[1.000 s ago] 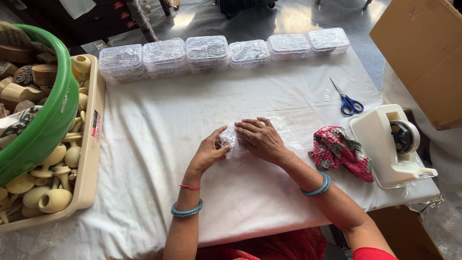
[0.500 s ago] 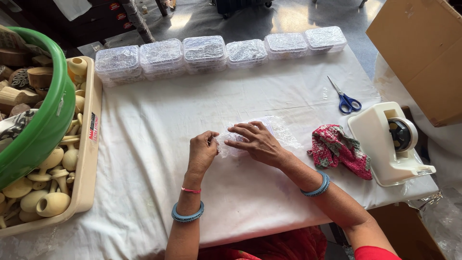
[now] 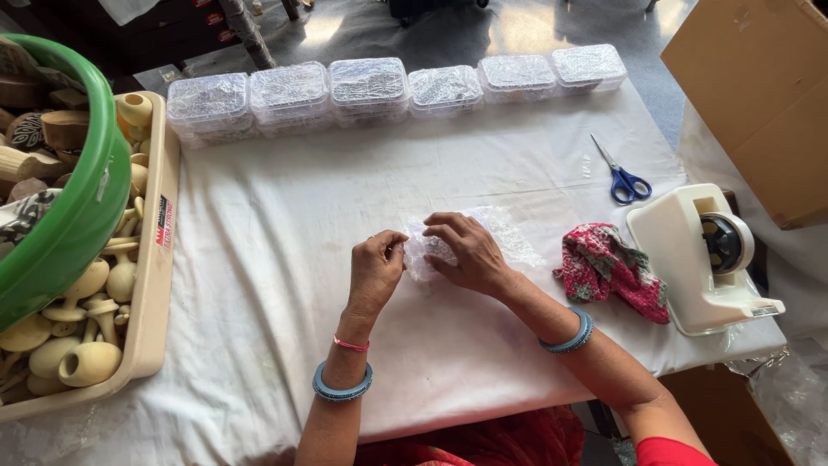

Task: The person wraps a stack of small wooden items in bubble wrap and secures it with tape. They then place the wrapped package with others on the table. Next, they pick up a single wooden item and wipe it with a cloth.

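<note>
On the white-covered table, a small bundle of clear bubble wrap lies in front of me. My left hand pinches the wrap's left end with curled fingers. My right hand lies flat over the bundle and presses it down. What the wrap encloses is hidden under my fingers. Both wrists wear blue bangles.
A row of several clear lidded plastic boxes lines the far edge. Blue-handled scissors, a white tape dispenser and a red patterned cloth lie to the right. A beige tray of wooden pieces and a green tub stand left. Cardboard box at right.
The bundle and both hands have stayed in nearly the same spot; my fingers have shifted over the wrap, the left hand drawing closer to the bundle's left end.
</note>
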